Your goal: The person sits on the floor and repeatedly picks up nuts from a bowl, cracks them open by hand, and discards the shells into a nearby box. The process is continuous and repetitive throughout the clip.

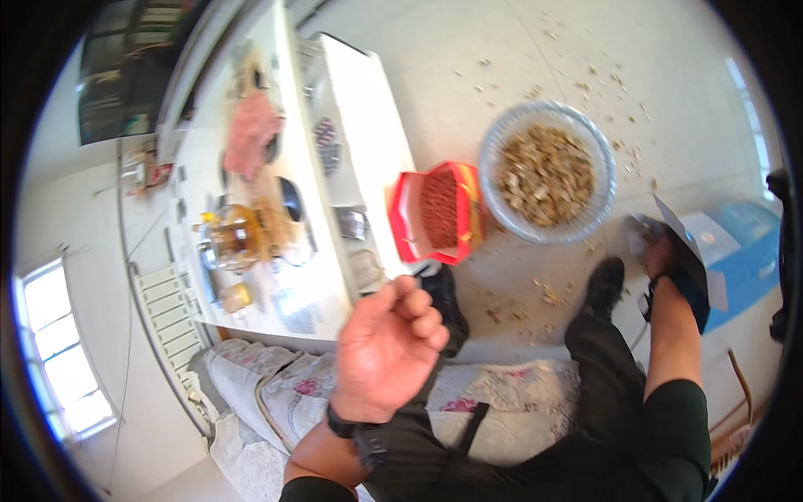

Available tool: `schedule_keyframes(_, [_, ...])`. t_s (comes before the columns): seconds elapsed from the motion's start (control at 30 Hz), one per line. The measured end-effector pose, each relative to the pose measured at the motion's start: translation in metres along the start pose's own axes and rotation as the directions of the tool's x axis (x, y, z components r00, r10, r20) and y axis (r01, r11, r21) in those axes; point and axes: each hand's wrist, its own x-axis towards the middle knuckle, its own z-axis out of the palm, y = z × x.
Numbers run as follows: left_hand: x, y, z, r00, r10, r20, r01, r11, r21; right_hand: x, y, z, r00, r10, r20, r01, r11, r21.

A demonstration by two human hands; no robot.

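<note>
My left hand is raised palm up over my lap, fingers curled in; whether something small is pinched at the fingertips cannot be made out. Beyond it is an open red box with a white inside, filled with small red pieces. A round basin with a clear plastic lining holds a heap of brownish shells or husks. Out to the right, my right hand is blurred beside the dark flap of a blue carton. A greyish, translucent thing lies at its fingers, too blurred to name.
At left is a white table with an open shelf, a glass teapot of amber liquid, a small jar and a pink cloth. Husk bits litter the floor. I sit on a sofa with a floral cover.
</note>
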Motion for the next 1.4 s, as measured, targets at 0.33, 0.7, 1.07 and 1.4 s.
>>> schedule_keyframes(0.33, [0.002,-0.014,0.009,0.989,0.008,0.146,0.005,0.996,-0.088,-0.031,-0.127,-0.093,0.925,-0.361,0.121,0.320,0.909,0.268])
schedule_keyframes(0.7, [-0.005,-0.084,0.047,0.963,0.035,0.268,-0.092,0.976,0.200,-0.214,-0.313,-0.421,0.954,-0.272,0.123,-0.161,-0.121,0.979])
schedule_keyframes(1.07, [-0.019,-0.122,0.057,0.817,0.045,0.574,-0.191,0.962,0.197,-0.294,-0.288,-0.419,0.815,-0.513,-0.270,0.462,0.293,0.837])
schedule_keyframes(1.4, [0.003,-0.114,0.060,0.901,0.054,0.431,-0.124,0.983,0.135,-0.282,-0.303,-0.419,0.622,-0.640,-0.452,0.754,0.334,0.565])
